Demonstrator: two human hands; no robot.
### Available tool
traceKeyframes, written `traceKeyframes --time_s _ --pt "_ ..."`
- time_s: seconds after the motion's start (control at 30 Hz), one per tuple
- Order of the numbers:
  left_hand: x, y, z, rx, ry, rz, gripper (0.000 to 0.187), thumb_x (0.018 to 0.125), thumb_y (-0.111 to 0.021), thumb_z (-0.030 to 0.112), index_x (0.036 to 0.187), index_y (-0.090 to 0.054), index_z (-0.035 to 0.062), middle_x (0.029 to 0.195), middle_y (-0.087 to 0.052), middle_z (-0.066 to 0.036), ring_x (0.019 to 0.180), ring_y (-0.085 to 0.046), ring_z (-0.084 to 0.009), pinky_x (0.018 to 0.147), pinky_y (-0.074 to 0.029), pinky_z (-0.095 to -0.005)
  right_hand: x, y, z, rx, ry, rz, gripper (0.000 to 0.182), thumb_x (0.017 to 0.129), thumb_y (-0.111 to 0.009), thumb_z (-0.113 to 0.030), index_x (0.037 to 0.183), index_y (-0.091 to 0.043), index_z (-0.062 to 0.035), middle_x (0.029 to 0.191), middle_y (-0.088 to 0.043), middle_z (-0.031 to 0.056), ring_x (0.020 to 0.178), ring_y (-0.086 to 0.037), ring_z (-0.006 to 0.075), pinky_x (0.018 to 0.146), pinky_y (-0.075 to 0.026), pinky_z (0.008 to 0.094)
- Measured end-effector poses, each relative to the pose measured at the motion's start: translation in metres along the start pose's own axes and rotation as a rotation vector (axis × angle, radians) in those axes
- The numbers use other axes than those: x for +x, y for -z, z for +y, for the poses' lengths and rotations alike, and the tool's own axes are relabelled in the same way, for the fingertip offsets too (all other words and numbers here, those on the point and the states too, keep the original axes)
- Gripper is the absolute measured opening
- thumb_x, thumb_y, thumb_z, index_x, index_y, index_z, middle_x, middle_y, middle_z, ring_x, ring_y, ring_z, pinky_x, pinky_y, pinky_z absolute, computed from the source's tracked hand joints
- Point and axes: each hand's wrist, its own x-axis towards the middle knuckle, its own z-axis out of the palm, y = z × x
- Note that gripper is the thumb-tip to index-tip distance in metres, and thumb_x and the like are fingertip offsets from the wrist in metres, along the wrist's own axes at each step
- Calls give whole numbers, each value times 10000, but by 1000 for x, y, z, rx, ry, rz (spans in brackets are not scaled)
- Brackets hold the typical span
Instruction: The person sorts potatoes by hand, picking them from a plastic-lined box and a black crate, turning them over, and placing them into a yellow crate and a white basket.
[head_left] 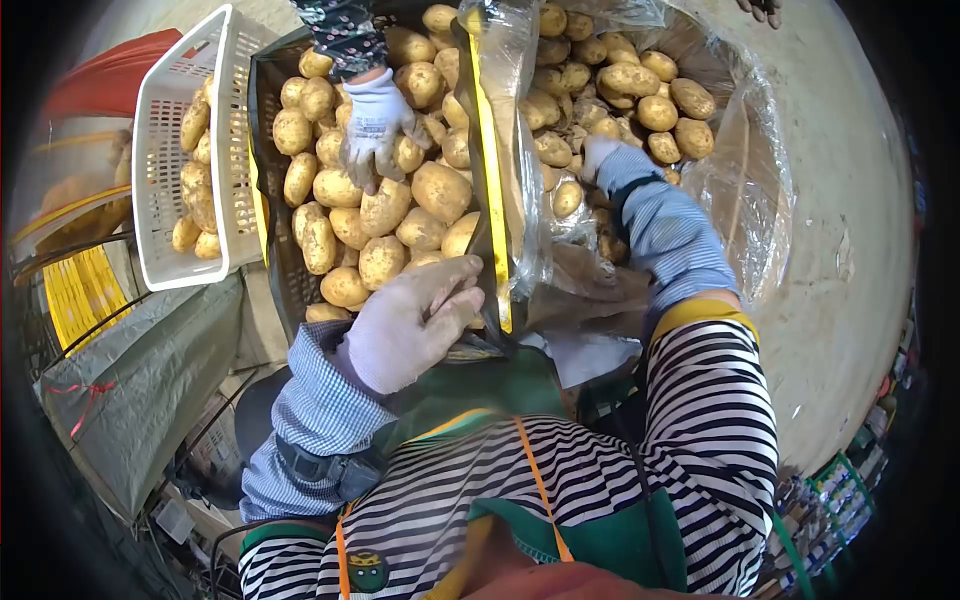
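Note:
My left hand (pixel 410 325), in a pale glove, hovers at the near edge of a dark-lined crate of potatoes (pixel 382 262). Its fingers are apart and nothing shows in them. My right hand (pixel 600 155) reaches into a plastic-lined container among smaller potatoes (pixel 630 80); its fingers are mostly hidden. A yellow strip (pixel 490 170) runs along the edge between the two containers. Another person's gloved hand (pixel 375 130) rests on potatoes in the left crate, beyond my left hand.
A white perforated crate (pixel 150 180) with several potatoes stands at the left. Clear plastic film (pixel 745 190) spreads over the right container's side. Grey sheeting (pixel 150 370) hangs at lower left. Part of another hand (pixel 762 10) shows at the top right.

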Motion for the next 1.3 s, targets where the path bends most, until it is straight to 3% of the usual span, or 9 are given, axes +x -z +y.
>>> traceKeyframes --time_s 0.37,0.5,0.57,0.63,0.7,0.9,1.03,1.17,1.3 --pt "-3 2 24 169 -8 -87 387 935 -598 181 1262 -559 -22 1126 -645 -172 969 -626 -227 867 -483 -298 43 -47 -40 180 -102 472 701 670 -781 -330 1226 -563 37 1262 -520 282 1161 -565 363 1007 -459 367" --pt "-8 4 11 164 -36 -50 388 934 -596 185 1260 -560 -22 1121 -644 -169 959 -626 -229 855 -485 -301 48 -17 -10 274 -11 172 768 633 -813 -393 1225 -575 35 1129 -630 272 1041 -633 354 923 -510 354" --pt "-9 5 11 129 -39 -15 385 930 -596 183 1253 -562 -24 1102 -645 -182 945 -632 -248 845 -491 -310 73 -22 11 980 46 -219 846 618 -812 -448 1257 -550 40 1128 -640 261 1030 -637 382 886 -525 364" --pt "-8 5 17 155 -62 -34 386 928 -596 185 1248 -563 -28 1084 -645 -191 935 -635 -257 837 -493 -317 65 -32 2 970 75 -220 892 636 -784 -506 1293 -519 36 1158 -633 261 1087 -614 400 917 -513 389" --pt "-6 6 20 198 -88 -37 386 926 -596 187 1243 -564 -31 1066 -646 -200 925 -638 -266 830 -496 -323 88 -61 -17 75 94 323 895 685 -742 -525 1336 -480 31 1161 -635 262 1115 -595 420 958 -493 401" --pt "-9 5 16 177 -86 -56 393 914 -598 216 1219 -580 -32 1006 -648 -216 899 -645 -294 810 -501 -339 34 -25 -29 294 -71 211 689 764 -689 -469 1249 -582 9 1144 -628 274 1131 -591 388 991 -465 393" --pt "-16 9 24 136 -74 30 393 932 -586 233 1233 -582 -20 1028 -673 -169 916 -652 -214 823 -505 -319 -52 4 -8 1767 56 -390 494 890 -603 -241 1338 -498 -62 1164 -640 184 1035 -654 294 830 -560 400" --pt "-7 -8 9 -35 -270 202 447 920 -630 214 1246 -542 -79 1094 -656 -199 1013 -635 -196 884 -489 -298 -174 47 -4 2024 711 -580 604 858 -653 -291 1358 -446 -24 1194 -620 187 1010 -652 323 818 -579 415" --pt "3 -37 32 411 -763 543 605 894 -631 360 1285 -493 -81 1229 -565 -276 1140 -545 -420 987 -443 -427 -268 45 -45 2381 972 -619 581 881 -600 -369 1344 -465 -45 1163 -623 211 976 -658 320 781 -583 407"
